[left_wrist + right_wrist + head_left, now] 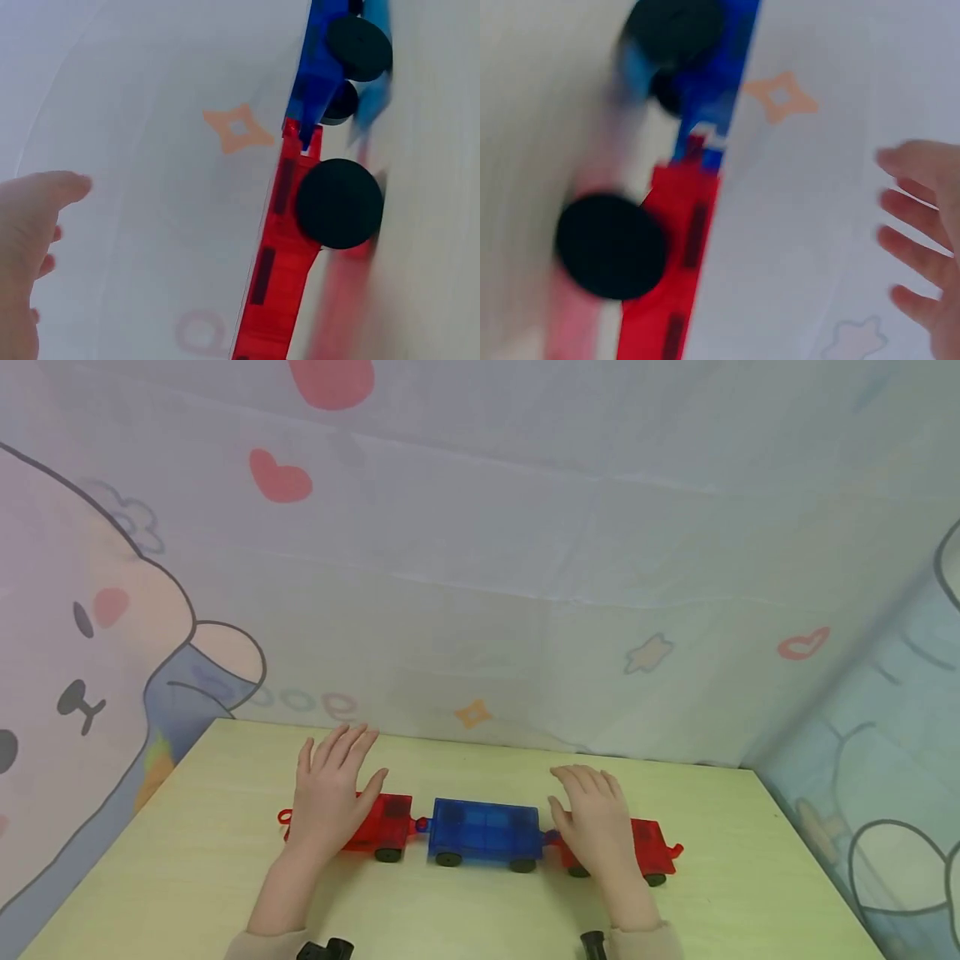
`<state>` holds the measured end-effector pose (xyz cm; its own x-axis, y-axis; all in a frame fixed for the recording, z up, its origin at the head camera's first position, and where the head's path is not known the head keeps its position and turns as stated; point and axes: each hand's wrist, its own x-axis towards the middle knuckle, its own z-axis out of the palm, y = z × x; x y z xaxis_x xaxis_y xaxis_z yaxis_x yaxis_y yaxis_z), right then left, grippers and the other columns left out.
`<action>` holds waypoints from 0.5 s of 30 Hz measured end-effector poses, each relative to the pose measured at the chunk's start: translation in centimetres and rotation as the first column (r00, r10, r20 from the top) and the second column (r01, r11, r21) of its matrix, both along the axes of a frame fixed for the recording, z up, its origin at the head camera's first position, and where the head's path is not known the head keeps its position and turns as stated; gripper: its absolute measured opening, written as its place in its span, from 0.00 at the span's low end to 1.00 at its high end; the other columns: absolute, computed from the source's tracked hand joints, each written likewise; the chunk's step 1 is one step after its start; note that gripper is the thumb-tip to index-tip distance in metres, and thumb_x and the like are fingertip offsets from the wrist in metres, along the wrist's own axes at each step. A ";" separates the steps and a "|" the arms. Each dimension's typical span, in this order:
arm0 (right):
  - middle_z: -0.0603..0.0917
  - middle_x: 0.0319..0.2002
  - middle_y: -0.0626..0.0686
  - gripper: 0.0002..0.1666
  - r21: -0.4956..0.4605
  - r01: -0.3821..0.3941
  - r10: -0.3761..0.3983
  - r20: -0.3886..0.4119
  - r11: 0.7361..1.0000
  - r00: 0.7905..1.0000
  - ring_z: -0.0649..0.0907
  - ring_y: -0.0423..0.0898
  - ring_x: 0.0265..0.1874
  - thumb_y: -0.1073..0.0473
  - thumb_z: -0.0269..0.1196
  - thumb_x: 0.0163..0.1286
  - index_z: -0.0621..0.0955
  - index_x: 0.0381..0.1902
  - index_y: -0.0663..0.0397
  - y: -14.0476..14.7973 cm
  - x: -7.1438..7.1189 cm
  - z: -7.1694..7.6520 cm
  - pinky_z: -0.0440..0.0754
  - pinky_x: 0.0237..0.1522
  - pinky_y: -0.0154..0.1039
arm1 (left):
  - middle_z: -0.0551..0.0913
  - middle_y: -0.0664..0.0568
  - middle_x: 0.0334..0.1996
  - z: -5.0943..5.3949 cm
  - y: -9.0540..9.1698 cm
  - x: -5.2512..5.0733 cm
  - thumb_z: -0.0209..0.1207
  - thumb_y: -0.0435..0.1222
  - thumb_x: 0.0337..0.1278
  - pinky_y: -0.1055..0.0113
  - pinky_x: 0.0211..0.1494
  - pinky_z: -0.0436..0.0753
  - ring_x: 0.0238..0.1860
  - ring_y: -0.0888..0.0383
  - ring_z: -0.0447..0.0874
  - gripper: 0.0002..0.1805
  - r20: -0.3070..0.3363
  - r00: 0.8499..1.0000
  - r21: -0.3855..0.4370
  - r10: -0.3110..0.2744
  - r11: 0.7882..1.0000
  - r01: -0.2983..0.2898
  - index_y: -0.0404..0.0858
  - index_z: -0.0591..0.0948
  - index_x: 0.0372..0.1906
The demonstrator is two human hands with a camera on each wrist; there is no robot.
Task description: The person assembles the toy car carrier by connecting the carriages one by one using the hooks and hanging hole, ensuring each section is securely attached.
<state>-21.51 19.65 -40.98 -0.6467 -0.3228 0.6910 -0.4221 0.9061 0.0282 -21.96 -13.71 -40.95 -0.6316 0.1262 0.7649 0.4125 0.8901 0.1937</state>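
Three translucent toy train cars stand in a row on the table, linked end to end. A blue car is in the middle, with a red car on the left and another red car on the right. Over the left red car hovers my left hand, fingers spread and holding nothing; it hides part of that car. My right hand is above the right red car, fingers loosely bent, also holding nothing. Both wrist views show the hands apart from the cars and the couplings to the blue car.
The pale wooden table ends at a patterned cloth backdrop behind and at the sides. Black wrist devices show at the front edge of the head view. A ring coupling sticks out at the left end, a hook at the right.
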 end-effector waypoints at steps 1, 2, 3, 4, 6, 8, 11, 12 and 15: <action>0.86 0.45 0.57 0.22 -0.015 0.017 -0.018 -0.048 1.000 0.999 0.83 0.56 0.49 0.61 0.73 0.54 0.83 0.49 0.58 0.4 -0.1 -0.2 0.78 0.55 0.57 | 0.78 0.39 0.59 0.0 0.2 0.0 0.69 0.37 0.49 0.32 0.65 0.63 0.62 0.38 0.72 0.29 -0.038 0.999 -0.005 0.015 1.000 -0.015 0.35 0.78 0.60; 0.86 0.45 0.57 0.21 -0.031 0.035 -0.038 -0.090 0.999 0.995 0.82 0.57 0.49 0.61 0.71 0.55 0.83 0.48 0.59 0.8 -0.2 -0.3 0.78 0.54 0.59 | 0.77 0.38 0.60 0.0 0.3 0.0 0.67 0.38 0.51 0.31 0.65 0.64 0.63 0.38 0.71 0.29 -0.069 0.997 -0.017 0.032 0.999 -0.033 0.35 0.77 0.60; 0.86 0.44 0.58 0.20 -0.056 0.046 -0.053 -0.127 0.997 0.990 0.82 0.58 0.49 0.61 0.70 0.56 0.83 0.48 0.60 1.1 -0.3 -0.5 0.78 0.54 0.60 | 0.76 0.38 0.61 -0.1 0.5 -0.1 0.64 0.40 0.54 0.31 0.65 0.64 0.63 0.37 0.70 0.28 -0.093 0.995 -0.028 0.047 0.998 -0.050 0.35 0.77 0.61; 0.86 0.44 0.59 0.19 -0.081 0.061 -0.073 -0.159 0.995 0.984 0.82 0.59 0.49 0.61 0.69 0.56 0.83 0.47 0.61 1.4 -0.3 -0.7 0.77 0.54 0.61 | 0.75 0.38 0.62 -0.2 0.6 -0.1 0.60 0.42 0.58 0.30 0.65 0.63 0.64 0.37 0.69 0.27 -0.112 0.992 -0.045 0.064 0.997 -0.069 0.35 0.76 0.62; 0.86 0.44 0.60 0.18 -0.135 0.087 -0.114 -0.206 0.987 0.972 0.81 0.60 0.50 0.61 0.66 0.58 0.82 0.46 0.62 1.9 -0.5 -1.0 0.76 0.55 0.63 | 0.74 0.37 0.64 -0.4 0.9 -0.2 0.49 0.48 0.68 0.29 0.64 0.63 0.66 0.36 0.67 0.27 -0.145 0.986 -0.077 0.086 0.992 -0.098 0.36 0.76 0.63; 0.85 0.46 0.62 0.18 -0.182 0.113 -0.153 -0.223 0.977 0.963 0.79 0.62 0.52 0.60 0.64 0.60 0.82 0.47 0.63 2.4 -0.5 -1.2 0.73 0.56 0.66 | 0.72 0.37 0.66 -0.7 1.1 -0.3 0.37 0.53 0.74 0.28 0.63 0.63 0.67 0.36 0.65 0.31 -0.159 0.983 -0.099 0.096 0.989 -0.113 0.37 0.75 0.64; 0.81 0.53 0.64 0.22 -0.230 0.158 -0.200 -0.174 0.960 0.964 0.74 0.64 0.58 0.55 0.59 0.66 0.79 0.52 0.63 2.9 -0.4 -1.4 0.67 0.59 0.70 | 0.69 0.38 0.68 -1.1 1.3 -0.4 0.26 0.58 0.74 0.27 0.64 0.61 0.70 0.36 0.62 0.37 -0.152 0.983 -0.119 0.104 0.985 -0.122 0.39 0.74 0.66; 0.79 0.56 0.64 0.24 -0.234 0.177 -0.213 -0.141 0.956 0.967 0.72 0.65 0.61 0.52 0.56 0.69 0.78 0.55 0.63 3.0 -0.3 -1.4 0.65 0.61 0.71 | 0.68 0.38 0.69 -1.3 1.3 -0.5 0.25 0.58 0.74 0.27 0.64 0.60 0.70 0.35 0.60 0.38 -0.141 0.984 -0.122 0.105 0.985 -0.123 0.40 0.73 0.67; 0.72 0.64 0.66 0.30 -0.236 0.226 -0.237 -0.021 0.945 0.971 0.65 0.68 0.67 0.45 0.50 0.74 0.74 0.63 0.60 3.3 0.0 -1.3 0.57 0.63 0.75 | 0.65 0.39 0.71 -1.6 1.4 -0.5 0.23 0.60 0.73 0.26 0.65 0.58 0.72 0.35 0.57 0.39 -0.099 0.989 -0.134 0.114 0.983 -0.126 0.42 0.71 0.69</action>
